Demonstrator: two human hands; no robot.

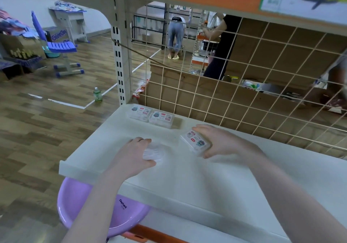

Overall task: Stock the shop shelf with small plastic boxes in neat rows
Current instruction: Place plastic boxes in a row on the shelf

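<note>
Head view. Left hand (137, 153): fingers curled over a clear plastic box (155, 151), holding it flat on the white shelf board (187, 175) near the left front edge; label not legible through motion blur. Right hand (223, 141): thumb and fingers pinching a labelled plastic box (195, 142) by its ends, box tilted, label up and turned askew to the row; whether its lower edge touches the board cannot be told.

Stock already placed: two labelled boxes, left one (139, 112) and right one (161, 118), side by side and touching, at the back left corner against the wire grid backing (244, 85).

Supply: purple basin (78, 205) below the shelf's front left corner; contents hidden by the forearm.

Handling note, as judgement: the row runs rightward from the corner pair. The right-hand box would best be turned square with label facing as its neighbours, then slid back until it meets the grid and touches the second box. The left-hand box would follow beside it. Set each flat before letting go; light boxes skid easily and a careless nudge could skew the pair already aligned.
</note>
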